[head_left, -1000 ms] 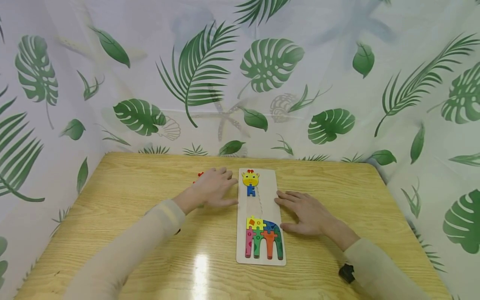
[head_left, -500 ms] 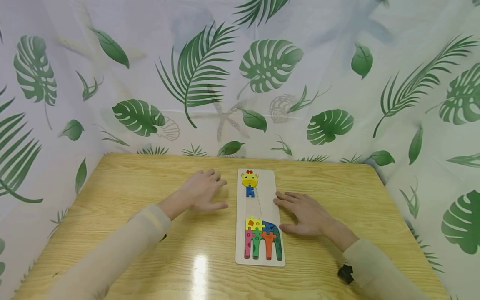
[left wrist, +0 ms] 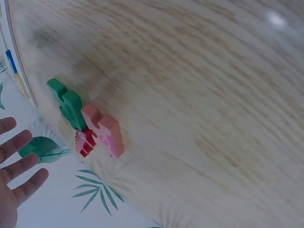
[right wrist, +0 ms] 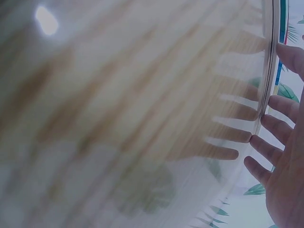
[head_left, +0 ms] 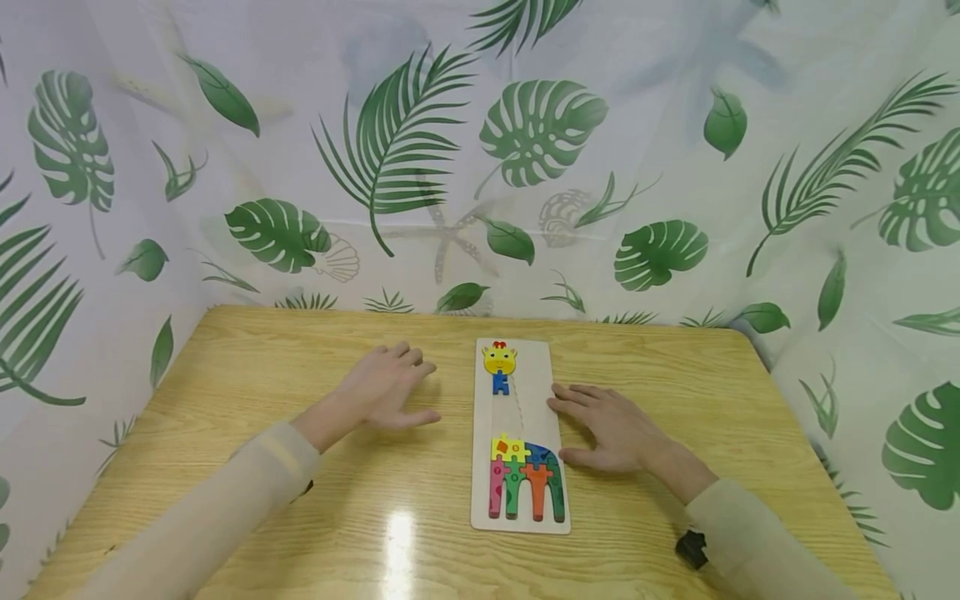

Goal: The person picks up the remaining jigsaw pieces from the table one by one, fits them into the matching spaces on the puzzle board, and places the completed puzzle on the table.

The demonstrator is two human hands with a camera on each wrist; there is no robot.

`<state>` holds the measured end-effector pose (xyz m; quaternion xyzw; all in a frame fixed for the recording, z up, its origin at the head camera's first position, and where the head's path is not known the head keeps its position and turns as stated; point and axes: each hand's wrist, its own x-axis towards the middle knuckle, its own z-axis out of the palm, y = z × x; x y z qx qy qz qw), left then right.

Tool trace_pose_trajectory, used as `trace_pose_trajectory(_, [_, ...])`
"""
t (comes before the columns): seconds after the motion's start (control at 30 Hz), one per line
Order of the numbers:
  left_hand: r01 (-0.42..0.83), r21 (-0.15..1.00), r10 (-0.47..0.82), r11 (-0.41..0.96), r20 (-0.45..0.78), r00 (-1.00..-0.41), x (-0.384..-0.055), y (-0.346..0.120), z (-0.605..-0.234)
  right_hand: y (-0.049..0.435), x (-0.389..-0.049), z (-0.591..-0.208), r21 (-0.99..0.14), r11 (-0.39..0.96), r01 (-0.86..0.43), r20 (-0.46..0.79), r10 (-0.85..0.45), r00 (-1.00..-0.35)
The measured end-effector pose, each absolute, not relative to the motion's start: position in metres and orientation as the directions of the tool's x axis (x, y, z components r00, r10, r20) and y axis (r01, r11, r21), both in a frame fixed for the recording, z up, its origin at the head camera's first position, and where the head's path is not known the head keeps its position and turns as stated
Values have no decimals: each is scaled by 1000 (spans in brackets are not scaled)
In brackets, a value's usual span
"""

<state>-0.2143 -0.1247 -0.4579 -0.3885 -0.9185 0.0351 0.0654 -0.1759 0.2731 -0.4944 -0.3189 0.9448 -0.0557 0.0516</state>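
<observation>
A pale giraffe puzzle board [head_left: 534,387] lies upright on the table. At its top sit a yellow giraffe head [head_left: 498,360] and a blue piece [head_left: 500,384]; the neck below is bare. Yellow, blue, pink, green and orange pieces form the body and legs [head_left: 537,483]. My left hand [head_left: 381,390] hovers left of the board, fingers spread and holding nothing. Near it, the left wrist view shows loose green [left wrist: 71,108], pink-orange [left wrist: 105,130] and red [left wrist: 84,141] puzzle pieces; the hand hides them in the head view. My right hand [head_left: 607,429] touches the board's right edge with extended fingers.
The wooden table [head_left: 645,550] reaches back to a leaf-printed cloth [head_left: 570,275]. A black wrist device [head_left: 692,548] shows at the right sleeve. Light glares off the tabletop left of the board.
My left hand has drawn away from the board towards the left. Red bits seen beyond it a second ago are now covered. My right hand stays at the board's edge.
</observation>
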Motion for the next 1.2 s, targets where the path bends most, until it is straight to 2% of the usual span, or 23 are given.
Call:
trace_pose_trajectory(0.27, [699, -95, 704, 709, 131, -698, -209, -143, -458, 273, -175, -495, -138, 789, -599, -55, -610, -791])
trace_pose_trajectory(0.83, [636, -44, 636, 771, 110, -763, -200, -174, -464, 272, -174, -495, -152, 796, -585, -61, -599, -799])
trace_pose_trajectory(1.2, [621, -43, 621, 783, 130, -773, -198, -188, -470, 272, -175, -494, -146, 796, -588, -69, -601, -796])
